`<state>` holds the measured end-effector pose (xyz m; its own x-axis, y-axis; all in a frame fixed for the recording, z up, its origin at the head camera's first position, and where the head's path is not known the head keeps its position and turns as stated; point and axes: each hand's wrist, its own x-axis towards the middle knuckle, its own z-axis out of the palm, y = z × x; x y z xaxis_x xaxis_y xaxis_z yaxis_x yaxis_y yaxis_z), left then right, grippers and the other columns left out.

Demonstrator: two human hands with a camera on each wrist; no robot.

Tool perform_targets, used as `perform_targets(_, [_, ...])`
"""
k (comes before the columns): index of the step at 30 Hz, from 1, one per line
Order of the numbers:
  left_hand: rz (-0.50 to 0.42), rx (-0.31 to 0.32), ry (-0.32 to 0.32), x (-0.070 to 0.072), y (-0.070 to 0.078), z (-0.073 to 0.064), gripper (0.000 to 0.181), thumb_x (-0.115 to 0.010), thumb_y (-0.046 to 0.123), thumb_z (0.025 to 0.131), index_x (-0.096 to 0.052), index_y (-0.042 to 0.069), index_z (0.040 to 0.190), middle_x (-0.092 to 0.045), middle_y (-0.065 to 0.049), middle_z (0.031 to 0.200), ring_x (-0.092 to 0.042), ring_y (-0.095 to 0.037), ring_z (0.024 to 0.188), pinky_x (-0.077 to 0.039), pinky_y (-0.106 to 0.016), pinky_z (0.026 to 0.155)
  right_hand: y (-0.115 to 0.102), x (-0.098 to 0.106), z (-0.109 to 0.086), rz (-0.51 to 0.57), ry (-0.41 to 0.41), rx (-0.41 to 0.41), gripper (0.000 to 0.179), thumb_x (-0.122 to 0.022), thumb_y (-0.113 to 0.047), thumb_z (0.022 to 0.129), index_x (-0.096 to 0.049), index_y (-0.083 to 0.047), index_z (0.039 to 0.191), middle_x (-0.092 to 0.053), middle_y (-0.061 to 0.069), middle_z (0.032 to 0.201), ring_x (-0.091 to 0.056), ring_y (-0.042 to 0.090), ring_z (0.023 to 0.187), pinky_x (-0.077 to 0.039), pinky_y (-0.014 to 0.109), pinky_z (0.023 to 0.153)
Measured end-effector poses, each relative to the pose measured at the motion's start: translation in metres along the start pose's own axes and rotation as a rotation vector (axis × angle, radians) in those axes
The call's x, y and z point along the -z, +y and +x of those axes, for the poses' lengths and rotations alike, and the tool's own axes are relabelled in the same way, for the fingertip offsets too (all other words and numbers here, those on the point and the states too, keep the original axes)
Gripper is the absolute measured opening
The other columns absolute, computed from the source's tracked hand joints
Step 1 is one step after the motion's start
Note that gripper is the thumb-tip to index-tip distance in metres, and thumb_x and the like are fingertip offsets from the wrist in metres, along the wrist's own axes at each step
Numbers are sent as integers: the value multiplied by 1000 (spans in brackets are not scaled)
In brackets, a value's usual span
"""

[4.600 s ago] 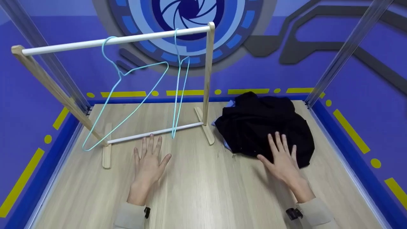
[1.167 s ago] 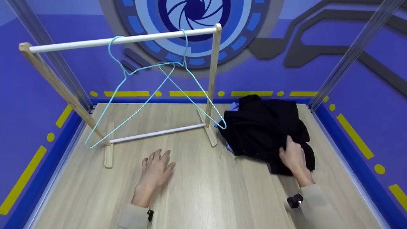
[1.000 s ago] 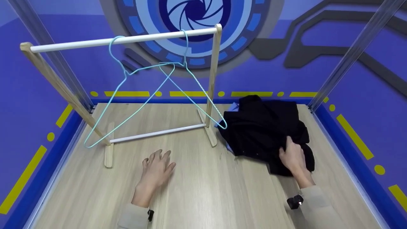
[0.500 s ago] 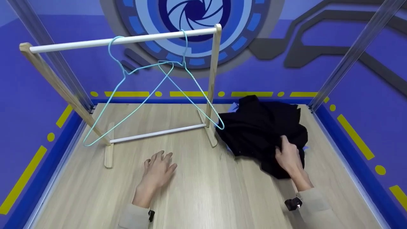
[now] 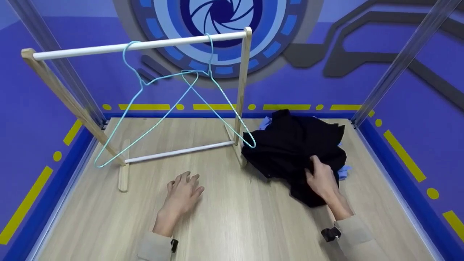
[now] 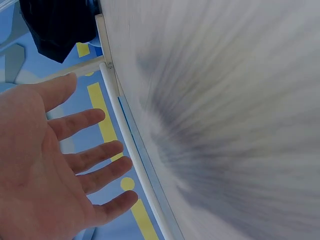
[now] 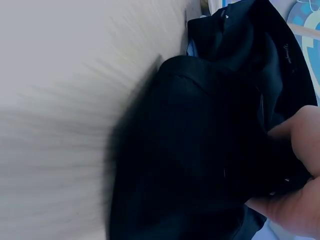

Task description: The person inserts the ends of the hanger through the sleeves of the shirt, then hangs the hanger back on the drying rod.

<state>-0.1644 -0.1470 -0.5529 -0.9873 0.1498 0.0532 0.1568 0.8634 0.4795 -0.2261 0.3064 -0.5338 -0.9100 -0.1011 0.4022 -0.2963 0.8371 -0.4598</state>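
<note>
A black garment (image 5: 290,145) lies bunched at the right of the table, with light blue cloth (image 5: 343,172) showing from under it. My right hand (image 5: 322,181) pinches the black cloth between thumb and fingers near its front right. The right wrist view shows the black fabric (image 7: 190,140) in folds, my right hand (image 7: 300,160) gripping it at the right edge. My left hand (image 5: 182,194) holds nothing, its fingers spread and slightly bent above the table; in the left wrist view the left hand (image 6: 60,160) has its palm in sight and fingers apart.
A rack with a white top rail (image 5: 156,44) and wooden posts (image 5: 243,79) stands at the back left. Two light blue hangers, a left hanger (image 5: 127,112) and a right hanger (image 5: 226,97), hang from it. The right hanger's corner overlaps the black garment in the head view. Blue walls enclose the table.
My right hand has gone from spread over the black garment to pinching it, and drags it leftward and nearer. More light blue cloth shows at the right. The right hanger has turned wider.
</note>
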Motion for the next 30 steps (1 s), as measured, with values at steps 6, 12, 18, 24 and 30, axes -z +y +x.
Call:
perform_targets(6, [11, -5, -11, -1, 1, 0, 47, -59, 32, 105, -57, 4, 143, -45, -26, 150, -36, -44, 142, -27, -66, 109, -7, 3, 5, -75, -19, -85, 54, -80, -12, 87, -53, 6, 131, -58, 30, 125, -56, 51, 110, -49, 63, 80])
perform_targets(12, [3, -16, -14, -3, 3, 1, 46, -60, 32, 105, -58, 4, 142, -46, -25, 149, -38, -44, 141, -28, -64, 109, -7, 4, 16, -136, 11, -118, 85, -89, -25, 82, -43, 1, 148, -34, 31, 149, -33, 52, 134, -37, 74, 88])
perform_targets(18, [-14, -49, 11, -5, 4, 3, 46, -61, 31, 105, -58, 4, 142, -49, -24, 147, -42, -43, 138, -33, -64, 106, -8, 2, 26, -96, -139, -183, 89, -84, -23, 87, -33, -3, 157, -11, 33, 163, -16, 56, 145, -28, 83, 94])
perform_targets(24, [-10, -59, 1, -6, 6, 4, 46, -60, 32, 105, -58, 4, 142, -50, -24, 146, -43, -43, 137, -35, -64, 105, -8, -6, 26, -119, -211, -170, 76, -79, -14, 90, -38, 3, 152, -36, 40, 148, -37, 60, 132, -39, 76, 92])
perform_targets(30, [-18, -57, -3, -6, 7, 3, 45, -60, 30, 105, -58, 3, 141, -50, -24, 145, -44, -43, 136, -36, -65, 105, -8, -16, 23, -147, -158, -90, 50, -71, -3, 93, -51, 8, 137, -62, 35, 114, -62, 54, 98, -50, 62, 81])
